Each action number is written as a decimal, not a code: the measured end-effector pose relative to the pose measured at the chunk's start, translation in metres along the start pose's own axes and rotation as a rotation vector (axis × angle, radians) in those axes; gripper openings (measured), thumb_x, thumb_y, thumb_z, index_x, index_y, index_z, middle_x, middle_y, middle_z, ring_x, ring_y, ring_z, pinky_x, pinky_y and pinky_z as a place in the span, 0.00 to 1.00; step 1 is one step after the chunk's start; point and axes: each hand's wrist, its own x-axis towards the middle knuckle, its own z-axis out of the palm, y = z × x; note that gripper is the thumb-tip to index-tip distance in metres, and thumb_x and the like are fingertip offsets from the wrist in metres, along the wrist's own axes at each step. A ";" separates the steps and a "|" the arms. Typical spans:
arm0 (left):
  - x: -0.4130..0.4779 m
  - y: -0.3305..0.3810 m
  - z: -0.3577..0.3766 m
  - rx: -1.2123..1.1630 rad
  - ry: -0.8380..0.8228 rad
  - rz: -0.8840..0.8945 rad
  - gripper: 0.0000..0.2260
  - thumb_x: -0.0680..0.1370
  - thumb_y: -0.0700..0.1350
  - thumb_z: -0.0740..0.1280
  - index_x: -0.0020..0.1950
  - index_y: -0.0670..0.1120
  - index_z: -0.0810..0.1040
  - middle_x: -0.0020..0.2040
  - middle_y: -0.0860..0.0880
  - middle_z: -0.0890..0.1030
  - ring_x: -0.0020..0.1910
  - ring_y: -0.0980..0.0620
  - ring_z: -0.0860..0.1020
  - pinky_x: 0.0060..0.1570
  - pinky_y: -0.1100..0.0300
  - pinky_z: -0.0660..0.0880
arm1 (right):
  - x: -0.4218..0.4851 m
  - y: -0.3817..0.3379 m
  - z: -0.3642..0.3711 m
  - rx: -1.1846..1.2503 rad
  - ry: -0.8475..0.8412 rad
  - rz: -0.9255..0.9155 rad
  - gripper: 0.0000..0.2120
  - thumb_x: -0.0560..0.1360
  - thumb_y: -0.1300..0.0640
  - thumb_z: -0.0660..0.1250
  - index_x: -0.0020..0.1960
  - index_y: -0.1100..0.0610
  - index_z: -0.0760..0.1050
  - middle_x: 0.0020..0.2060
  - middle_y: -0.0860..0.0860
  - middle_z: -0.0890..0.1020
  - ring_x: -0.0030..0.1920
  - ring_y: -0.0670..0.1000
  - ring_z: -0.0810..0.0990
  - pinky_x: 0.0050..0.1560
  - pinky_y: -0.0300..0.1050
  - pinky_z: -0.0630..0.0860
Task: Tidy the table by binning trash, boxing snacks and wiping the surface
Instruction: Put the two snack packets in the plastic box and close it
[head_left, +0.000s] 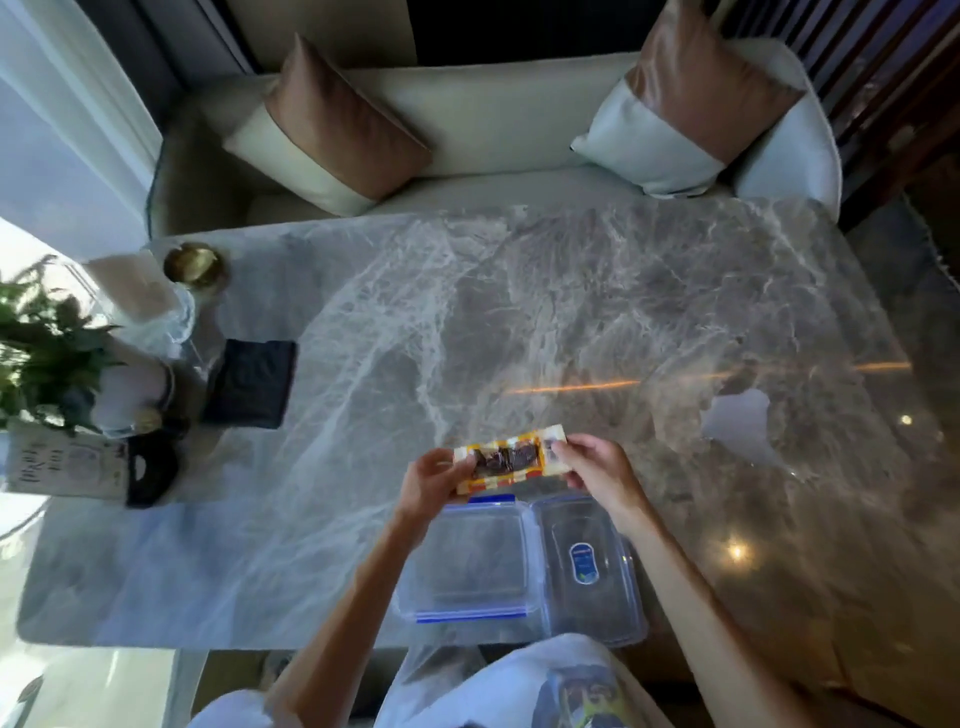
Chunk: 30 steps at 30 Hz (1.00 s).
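A long snack packet (509, 460), yellow and orange with a dark middle, is held level above the marble table (571, 312). My left hand (431, 480) grips its left end and my right hand (597, 470) grips its right end. Just below the packet, at the near edge, stands a clear plastic box (592, 566) with a blue label inside. Its lid (467, 561), with blue clips, lies flat to the left, touching the box. A dark folded cloth (250, 383) lies at the table's left.
At the left end stand a potted green plant (47, 343), a brass dish (196, 265), a clear tissue holder (140, 301), a printed card (62, 465) and a small black object (150, 470). A cream sofa (493, 119) with two cushions runs behind the table.
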 end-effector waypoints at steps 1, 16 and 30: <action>-0.007 -0.003 -0.011 0.021 0.018 -0.003 0.02 0.76 0.38 0.69 0.45 0.39 0.78 0.30 0.49 0.81 0.27 0.57 0.80 0.27 0.63 0.78 | -0.011 0.004 0.013 -0.020 0.016 -0.001 0.07 0.77 0.60 0.67 0.52 0.62 0.79 0.36 0.54 0.80 0.25 0.42 0.74 0.26 0.33 0.70; -0.031 -0.075 -0.038 0.475 0.052 -0.166 0.08 0.67 0.39 0.57 0.38 0.39 0.75 0.33 0.47 0.76 0.35 0.47 0.76 0.37 0.50 0.77 | -0.047 0.129 0.110 -0.314 0.113 0.361 0.09 0.74 0.50 0.58 0.47 0.51 0.76 0.46 0.52 0.81 0.49 0.54 0.79 0.56 0.54 0.77; -0.033 -0.077 -0.009 0.496 0.136 -0.331 0.16 0.73 0.44 0.63 0.58 0.39 0.72 0.54 0.40 0.81 0.53 0.42 0.80 0.56 0.46 0.78 | -0.055 0.104 0.110 -0.505 0.013 0.319 0.11 0.76 0.59 0.59 0.55 0.56 0.77 0.51 0.54 0.82 0.54 0.55 0.80 0.56 0.46 0.74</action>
